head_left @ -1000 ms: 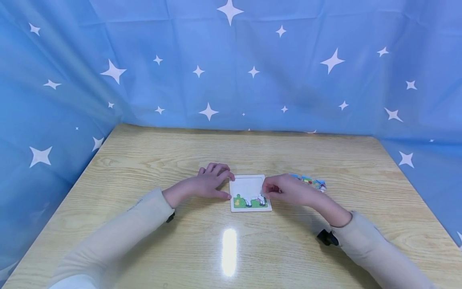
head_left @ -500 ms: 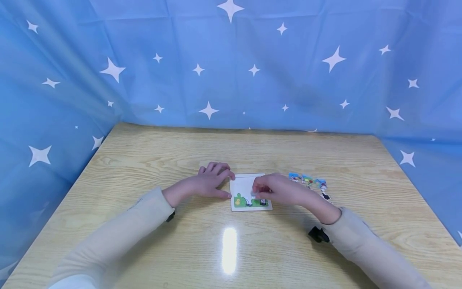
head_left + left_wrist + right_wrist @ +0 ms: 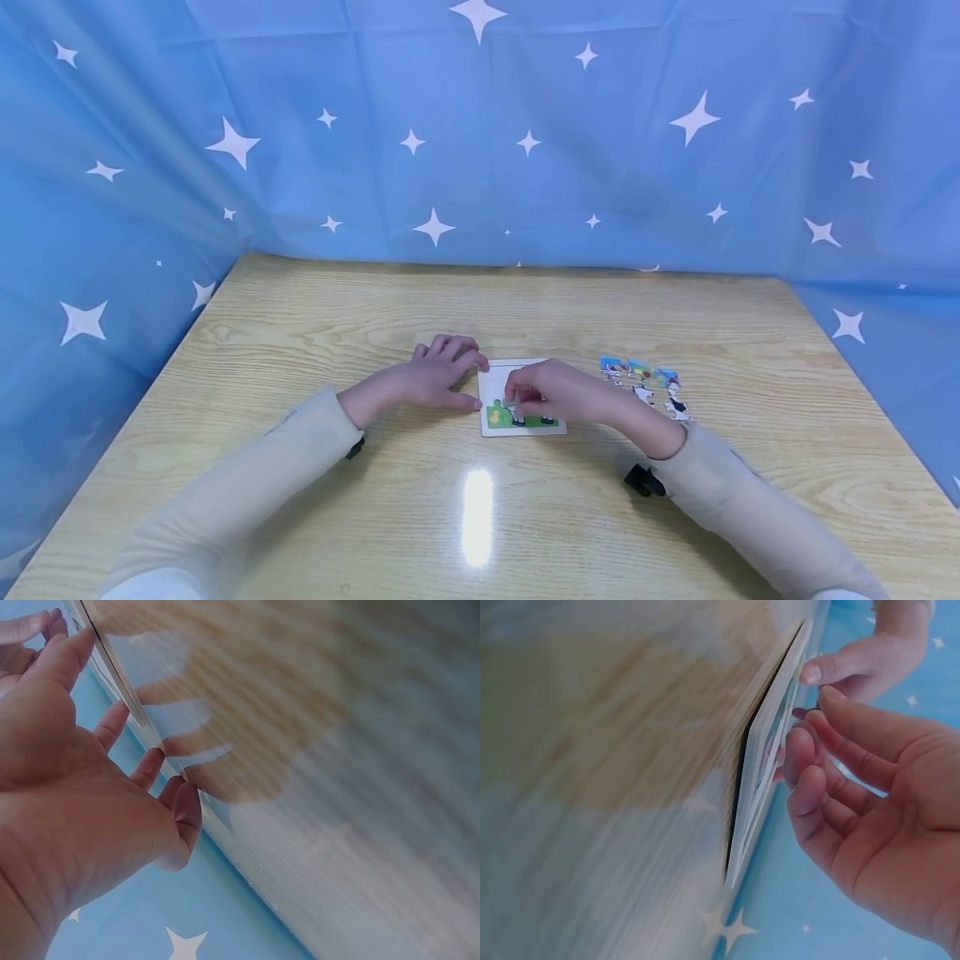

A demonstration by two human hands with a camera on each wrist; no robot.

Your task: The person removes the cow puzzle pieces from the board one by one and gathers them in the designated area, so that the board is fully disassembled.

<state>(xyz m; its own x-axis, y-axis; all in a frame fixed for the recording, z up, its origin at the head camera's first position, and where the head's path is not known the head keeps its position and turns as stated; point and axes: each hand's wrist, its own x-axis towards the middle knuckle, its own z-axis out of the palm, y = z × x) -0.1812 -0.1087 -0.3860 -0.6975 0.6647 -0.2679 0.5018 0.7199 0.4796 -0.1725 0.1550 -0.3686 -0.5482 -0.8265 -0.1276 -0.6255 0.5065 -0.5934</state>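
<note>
A white-framed puzzle tray (image 3: 492, 385) lies on the table, its bottom row filled with green pieces showing a yellow duck and white animal legs. At its left edge my left hand (image 3: 442, 379) is spread, with thumb and index fingertip touching the frame. My right hand (image 3: 558, 390) is over the middle of the tray, pinching a small pale puzzle piece (image 3: 511, 403), mostly hidden by the fingers. In the right wrist view, the thumb and index fingertips of the right hand (image 3: 877, 787) come together just above the tray (image 3: 769, 742).
Several loose puzzle pieces (image 3: 643, 393), with blue sky and black-and-white animal parts, lie right of the tray. Wood-grain table (image 3: 337, 517) surrounds everything. A blue curtain (image 3: 360, 125) with white stars hangs behind.
My right hand has moved left across the tray with the pinched piece, from the right edge to the middle. More loose pieces are uncovered. My left hand has stayed in place.
</note>
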